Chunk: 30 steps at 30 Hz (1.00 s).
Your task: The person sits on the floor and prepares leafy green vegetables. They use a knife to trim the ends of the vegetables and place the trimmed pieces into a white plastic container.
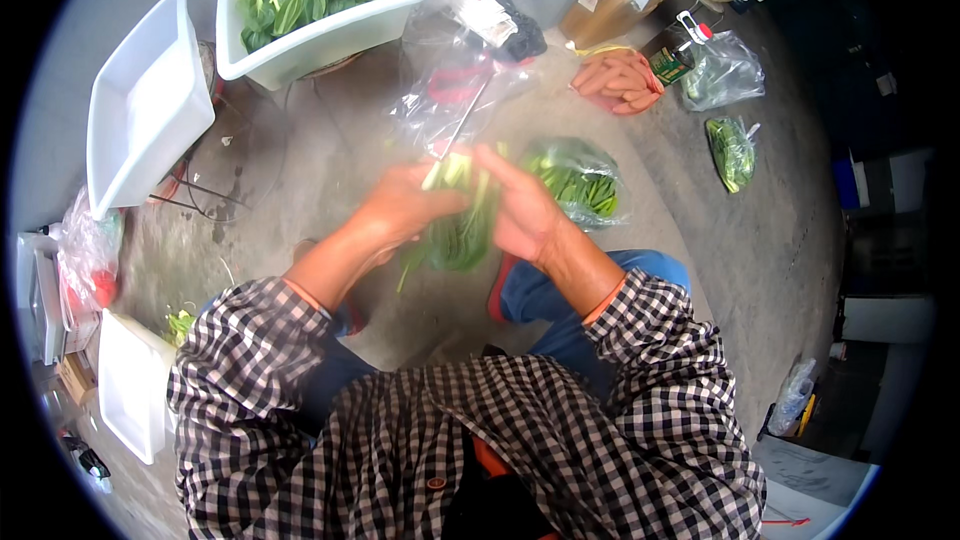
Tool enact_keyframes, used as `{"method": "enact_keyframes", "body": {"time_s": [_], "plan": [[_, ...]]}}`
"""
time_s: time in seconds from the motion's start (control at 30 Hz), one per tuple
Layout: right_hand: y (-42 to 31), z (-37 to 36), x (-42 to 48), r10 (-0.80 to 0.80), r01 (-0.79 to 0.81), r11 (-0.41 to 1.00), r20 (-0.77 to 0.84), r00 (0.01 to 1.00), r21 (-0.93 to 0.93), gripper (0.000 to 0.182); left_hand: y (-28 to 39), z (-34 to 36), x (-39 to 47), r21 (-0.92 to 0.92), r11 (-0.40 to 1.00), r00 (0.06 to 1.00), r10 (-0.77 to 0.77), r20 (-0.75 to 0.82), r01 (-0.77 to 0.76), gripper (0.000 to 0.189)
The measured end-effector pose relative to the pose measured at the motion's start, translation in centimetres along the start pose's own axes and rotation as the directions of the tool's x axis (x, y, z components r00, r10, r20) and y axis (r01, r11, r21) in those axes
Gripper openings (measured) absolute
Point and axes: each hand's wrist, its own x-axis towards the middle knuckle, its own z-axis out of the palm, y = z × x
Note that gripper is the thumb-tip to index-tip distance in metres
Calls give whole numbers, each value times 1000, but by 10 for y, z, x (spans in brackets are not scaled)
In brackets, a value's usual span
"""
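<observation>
A bunch of leafy greens (459, 236), stems up and leaves hanging, is between my two hands above the concrete floor. My left hand (401, 202) grips it from the left, thumb across the stems. Against its right side lies my right hand (525, 206), fingers pointing up towards the stem ends. A thin blade (468, 116), seemingly a knife's, slants up and away from the stem ends. Its handle is hidden, so which hand holds it is unclear. Just beyond my right hand, a clear plastic bag of greens (577, 180) lies on the floor. The hands and bunch look blurred.
A white tub (322, 52) of cut greens stands ahead left, with another white tub (150, 105) beside it. Plastic bags (450, 94), a red net of carrot-like roots (619, 82), a dark bottle (673, 60) and bagged greens (731, 154) lie ahead and right. A white container (131, 390) stands left.
</observation>
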Motion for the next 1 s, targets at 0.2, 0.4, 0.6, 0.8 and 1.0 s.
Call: {"method": "enact_keyframes", "body": {"time_s": [0.2, 0.4, 0.6, 0.8, 1.0], "plan": [[5, 7, 0, 17, -17, 1000, 43, 999, 6, 54, 3, 4, -2, 154, 988, 1000, 2, -22, 2, 21], [0, -16, 7, 7, -6, 999, 35, 999, -31, 66, -3, -19, 5, -89, 996, 1000, -16, 25, 19, 26], [4, 9, 6, -19, 20, 999, 9, 1000, -27, 66, -1, -10, 8, -48, 999, 1000, -6, -2, 6, 25], [9, 11, 11, -15, 18, 999, 64, 998, -42, 65, -2, -6, 12, -40, 999, 999, -26, -23, 25, 22], [9, 23, 6, 0, 0, 1000, 48, 999, 9, 60, -4, -2, 12, 16, 1000, 998, 3, -59, -2, 31]]}}
